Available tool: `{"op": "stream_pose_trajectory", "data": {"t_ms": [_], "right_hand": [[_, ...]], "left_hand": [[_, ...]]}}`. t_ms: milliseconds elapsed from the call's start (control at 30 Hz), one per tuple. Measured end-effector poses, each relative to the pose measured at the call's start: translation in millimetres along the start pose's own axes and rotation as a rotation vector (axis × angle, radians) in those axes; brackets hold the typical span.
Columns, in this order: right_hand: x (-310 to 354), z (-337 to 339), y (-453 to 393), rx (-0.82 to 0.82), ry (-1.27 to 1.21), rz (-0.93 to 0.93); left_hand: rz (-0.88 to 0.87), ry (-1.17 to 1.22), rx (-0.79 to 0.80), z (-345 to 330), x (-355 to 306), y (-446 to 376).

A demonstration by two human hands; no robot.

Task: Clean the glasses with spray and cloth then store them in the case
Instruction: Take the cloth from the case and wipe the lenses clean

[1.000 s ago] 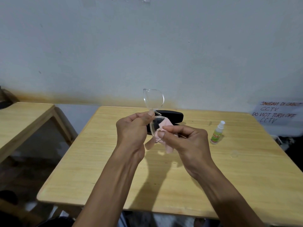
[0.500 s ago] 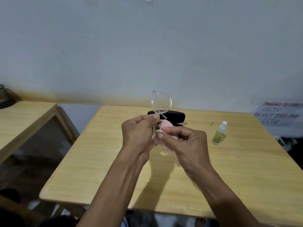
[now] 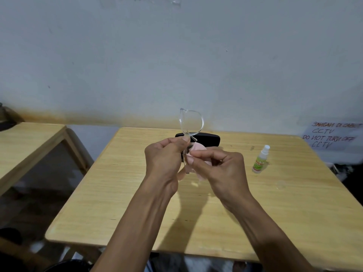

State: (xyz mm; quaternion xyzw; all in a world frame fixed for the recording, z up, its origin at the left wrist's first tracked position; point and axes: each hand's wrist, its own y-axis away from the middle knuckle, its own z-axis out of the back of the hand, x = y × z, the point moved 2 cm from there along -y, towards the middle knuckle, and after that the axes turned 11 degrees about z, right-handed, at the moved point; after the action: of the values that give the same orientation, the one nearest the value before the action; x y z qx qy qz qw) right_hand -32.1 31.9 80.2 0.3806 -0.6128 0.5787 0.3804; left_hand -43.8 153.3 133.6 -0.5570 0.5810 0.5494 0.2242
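Observation:
Clear-framed glasses (image 3: 191,122) stand on end above the table, one lens sticking up over my hands. My left hand (image 3: 165,160) pinches the frame near the bridge. My right hand (image 3: 220,167) pinches a pink cloth (image 3: 196,149) round the lower lens, which is mostly hidden by the cloth and fingers. Behind the hands a black glasses case (image 3: 208,139) lies closed on the wooden table (image 3: 117,203). A small spray bottle (image 3: 260,160) with a white cap and green label stands to the right.
A second wooden table (image 3: 29,142) stands to the left across a gap. A handwritten CCTV notice (image 3: 332,137) hangs on the wall at the right. The grey wall runs just behind the table's far edge.
The glasses have turned in my hands, so the upper lens now faces me more squarely. My right hand keeps rubbing the cloth on the lower lens. Both hands sit slightly further right.

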Motion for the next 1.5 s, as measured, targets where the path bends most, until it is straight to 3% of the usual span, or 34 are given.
{"op": "stream_pose_trajectory", "data": {"t_ms": [233, 567, 767, 1067, 1500], "right_hand": [[6, 12, -4, 0.088, 0.014, 0.065], [10, 13, -10, 0.010, -0.065, 0.023], [9, -8, -4, -0.099, -0.183, 0.017], [5, 4, 2, -0.027, -0.025, -0.016], [7, 2, -3, -0.112, 0.036, 0.091]], "left_hand": [[-0.033, -0.007, 0.027, 2, 2, -1], [-0.150, -0.247, 0.161, 7, -11, -12], [-0.113, -0.096, 0.092, -3, -5, -10], [-0.089, -0.077, 0.037, 2, -6, -8], [-0.077, -0.070, 0.068, -7, -4, 0]]}}
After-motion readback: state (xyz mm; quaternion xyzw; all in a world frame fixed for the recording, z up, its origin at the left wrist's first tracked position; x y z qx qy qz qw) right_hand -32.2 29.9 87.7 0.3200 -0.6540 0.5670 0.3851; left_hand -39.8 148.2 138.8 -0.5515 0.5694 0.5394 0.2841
